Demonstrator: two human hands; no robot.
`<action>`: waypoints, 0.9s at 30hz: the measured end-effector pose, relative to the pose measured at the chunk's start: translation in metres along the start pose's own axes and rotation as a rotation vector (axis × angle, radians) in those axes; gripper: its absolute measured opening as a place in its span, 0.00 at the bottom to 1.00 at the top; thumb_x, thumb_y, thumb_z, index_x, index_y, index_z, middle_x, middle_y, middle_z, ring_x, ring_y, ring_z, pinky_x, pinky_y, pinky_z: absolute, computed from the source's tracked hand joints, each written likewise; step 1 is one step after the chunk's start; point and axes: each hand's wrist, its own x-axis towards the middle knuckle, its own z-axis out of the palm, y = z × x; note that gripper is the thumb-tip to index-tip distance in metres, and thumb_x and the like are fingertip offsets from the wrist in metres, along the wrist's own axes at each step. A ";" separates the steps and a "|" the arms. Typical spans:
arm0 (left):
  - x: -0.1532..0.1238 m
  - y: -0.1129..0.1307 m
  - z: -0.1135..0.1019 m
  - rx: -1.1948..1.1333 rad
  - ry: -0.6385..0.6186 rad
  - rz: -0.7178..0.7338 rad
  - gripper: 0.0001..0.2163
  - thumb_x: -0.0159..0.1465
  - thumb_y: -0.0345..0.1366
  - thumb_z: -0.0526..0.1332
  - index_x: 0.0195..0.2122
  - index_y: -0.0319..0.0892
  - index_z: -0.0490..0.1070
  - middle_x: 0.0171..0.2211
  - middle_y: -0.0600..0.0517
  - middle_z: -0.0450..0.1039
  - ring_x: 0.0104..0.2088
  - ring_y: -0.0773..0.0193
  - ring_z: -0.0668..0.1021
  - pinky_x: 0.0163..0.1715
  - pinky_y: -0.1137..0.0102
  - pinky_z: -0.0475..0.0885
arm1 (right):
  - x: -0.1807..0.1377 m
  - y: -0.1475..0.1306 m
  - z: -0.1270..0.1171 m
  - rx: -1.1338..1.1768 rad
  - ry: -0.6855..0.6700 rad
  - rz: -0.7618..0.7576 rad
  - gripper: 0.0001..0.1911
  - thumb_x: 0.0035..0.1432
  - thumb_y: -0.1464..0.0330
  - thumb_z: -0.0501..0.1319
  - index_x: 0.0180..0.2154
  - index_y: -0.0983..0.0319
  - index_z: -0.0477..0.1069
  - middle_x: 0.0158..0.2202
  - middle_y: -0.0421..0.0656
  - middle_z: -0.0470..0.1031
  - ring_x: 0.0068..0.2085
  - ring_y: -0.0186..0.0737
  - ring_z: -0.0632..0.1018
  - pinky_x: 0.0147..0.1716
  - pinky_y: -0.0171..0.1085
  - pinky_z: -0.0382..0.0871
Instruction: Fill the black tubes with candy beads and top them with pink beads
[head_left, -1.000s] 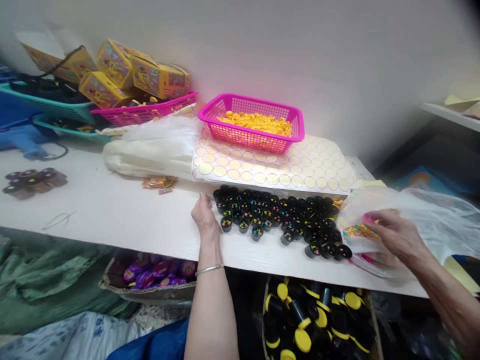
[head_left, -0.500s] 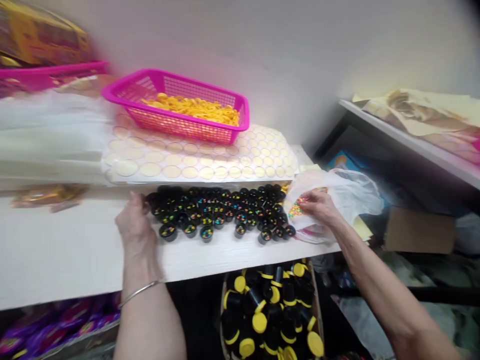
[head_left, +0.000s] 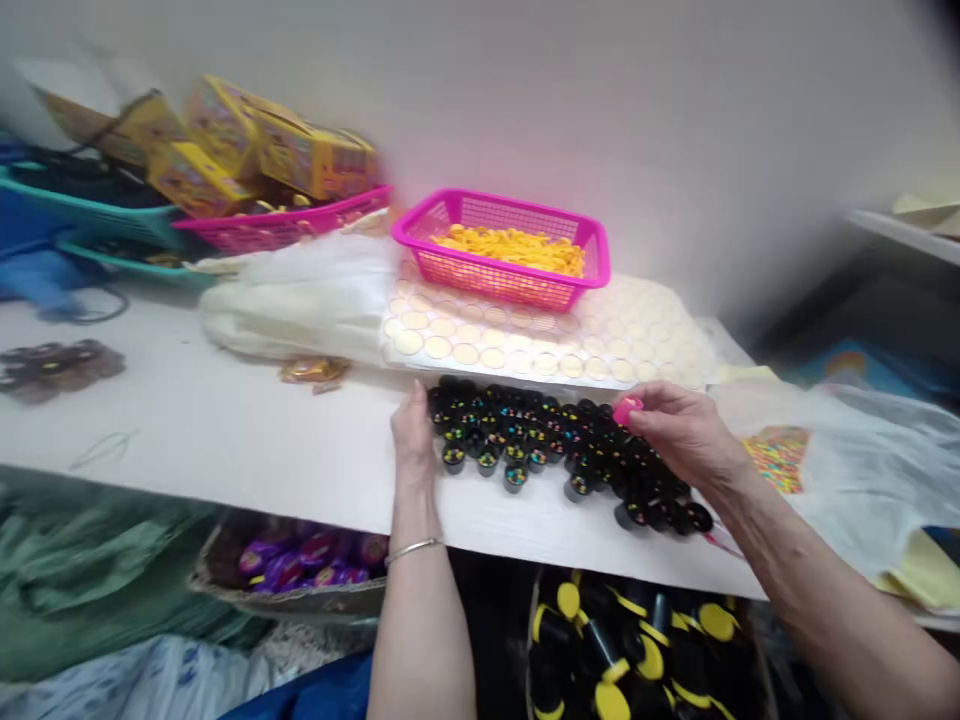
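Observation:
Many small black cups point(head_left: 516, 430) stand packed in rows on the white shelf, with bright multicoloured beads in many of them. At the left end of the rows my left hand point(head_left: 414, 435) rests against the outermost cups. Its fingers are mostly hidden and blurred. Above the right part of the rows, my right hand point(head_left: 679, 425) pinches a small pink cup point(head_left: 627, 409). What the pink cup contains is too blurred to tell. To the right lies a thin white plastic bag point(head_left: 855, 480) with a heap of the same colourful beads point(head_left: 780, 458) at its mouth.
A pink basket point(head_left: 501, 280) of yellow pieces stands on sheets of round stickers point(head_left: 517, 358) behind the cups. Below the shelf are a box of black bottles with yellow caps point(head_left: 600, 640) and a carton point(head_left: 300, 597) of purple packs. Yellow boxes point(head_left: 315, 155) sit back left.
My right hand has come out of the bead bag and over the cups, now showing a pink cup. The view has swung left; my left hand stays at the rows' left end.

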 end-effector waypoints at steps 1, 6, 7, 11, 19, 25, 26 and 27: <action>-0.001 0.000 -0.001 -0.006 -0.010 0.010 0.21 0.53 0.53 0.62 0.32 0.37 0.76 0.31 0.49 0.75 0.33 0.64 0.73 0.36 0.69 0.67 | 0.009 0.002 0.023 0.036 -0.061 0.010 0.13 0.36 0.68 0.73 0.29 0.61 0.75 0.27 0.40 0.75 0.28 0.32 0.73 0.28 0.33 0.66; -0.003 0.000 -0.004 -0.017 -0.032 0.018 0.22 0.53 0.55 0.61 0.28 0.37 0.74 0.27 0.50 0.74 0.31 0.65 0.72 0.33 0.70 0.66 | 0.058 0.023 0.127 -0.071 -0.318 -0.019 0.10 0.38 0.70 0.69 0.26 0.63 0.72 0.22 0.36 0.72 0.25 0.30 0.70 0.27 0.32 0.62; -0.003 0.000 -0.005 -0.023 -0.035 0.018 0.22 0.53 0.56 0.61 0.28 0.37 0.74 0.26 0.50 0.73 0.30 0.65 0.71 0.33 0.70 0.66 | 0.068 0.027 0.141 -0.182 -0.358 -0.049 0.07 0.39 0.71 0.67 0.26 0.64 0.72 0.21 0.35 0.70 0.25 0.30 0.69 0.27 0.32 0.61; -0.002 -0.002 -0.006 -0.025 -0.032 0.020 0.24 0.53 0.57 0.60 0.26 0.37 0.73 0.24 0.52 0.71 0.29 0.66 0.70 0.31 0.70 0.64 | 0.090 0.034 0.180 -0.833 -0.532 -0.269 0.05 0.45 0.77 0.60 0.27 0.66 0.74 0.24 0.39 0.71 0.30 0.34 0.70 0.31 0.33 0.60; -0.001 -0.005 -0.009 -0.096 -0.139 0.031 0.23 0.54 0.56 0.60 0.29 0.36 0.74 0.26 0.50 0.72 0.30 0.66 0.70 0.32 0.70 0.64 | 0.081 0.040 0.217 -1.526 -0.636 -0.484 0.16 0.57 0.75 0.51 0.41 0.66 0.75 0.41 0.53 0.75 0.44 0.45 0.74 0.37 0.37 0.64; -0.002 -0.004 -0.009 -0.152 -0.151 -0.006 0.23 0.55 0.55 0.60 0.24 0.36 0.72 0.24 0.52 0.71 0.28 0.68 0.68 0.31 0.70 0.63 | 0.077 0.048 0.222 -1.619 -0.656 -0.611 0.18 0.62 0.74 0.47 0.42 0.67 0.75 0.41 0.56 0.73 0.46 0.52 0.71 0.41 0.44 0.64; -0.002 -0.004 -0.009 -0.143 -0.146 -0.003 0.23 0.55 0.55 0.60 0.24 0.36 0.72 0.23 0.52 0.71 0.27 0.68 0.68 0.31 0.70 0.63 | 0.076 0.048 0.221 -1.621 -0.651 -0.611 0.18 0.62 0.74 0.47 0.42 0.67 0.75 0.41 0.56 0.72 0.46 0.52 0.71 0.41 0.44 0.63; -0.002 -0.004 -0.009 -0.129 -0.144 0.001 0.23 0.55 0.56 0.60 0.24 0.36 0.72 0.24 0.52 0.71 0.28 0.67 0.69 0.31 0.70 0.63 | 0.075 0.048 0.219 -1.619 -0.639 -0.603 0.18 0.62 0.75 0.47 0.41 0.67 0.75 0.41 0.56 0.72 0.46 0.52 0.70 0.41 0.44 0.63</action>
